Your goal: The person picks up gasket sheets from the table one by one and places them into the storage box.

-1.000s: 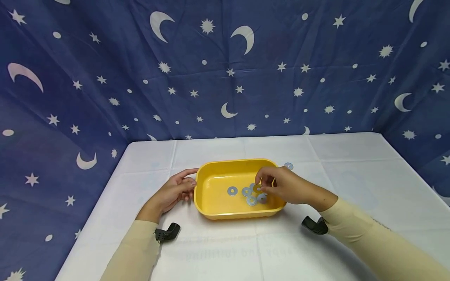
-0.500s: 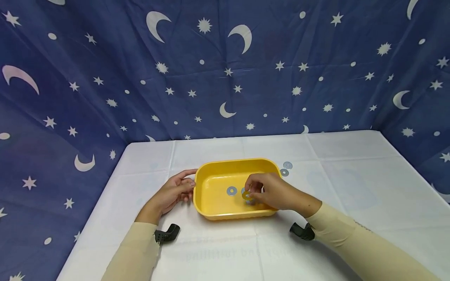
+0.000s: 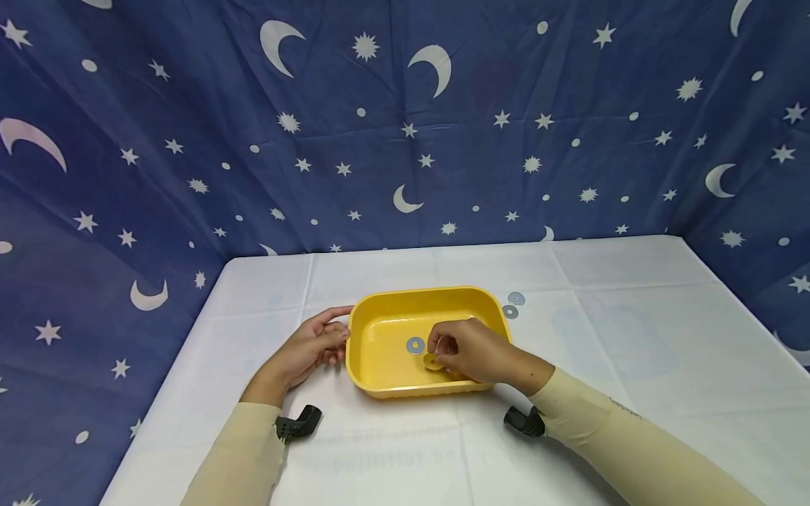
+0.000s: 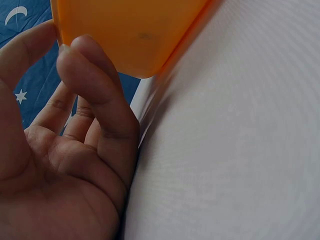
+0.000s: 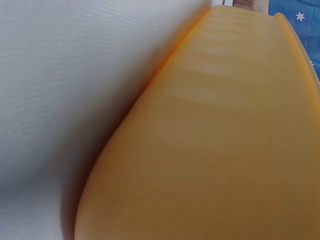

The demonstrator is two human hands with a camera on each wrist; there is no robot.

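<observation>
Right grip: the right hand [image 3: 477, 353] reaches inside the yellow tray [image 3: 380, 309], fingers curled, pinching a yellowish washer [image 3: 433, 361] between thumb and fingertips, just above the tray floor near its front wall.
Left grip: the left hand [image 3: 311, 346] rests on the desk [image 3: 633, 351], fingers loosely bent, tips touching the tray's left wall [image 4: 130, 35]; it clasps nothing.
Tray: one, near the middle of the desk, closer to the front edge.
Washers in tray: one silver washer [image 3: 415, 345] lies flat, just left of the pinched one; others may be hidden under the hand.
Washers on desk: two [image 3: 513, 305], just beyond the tray's far right corner, side by side.
</observation>
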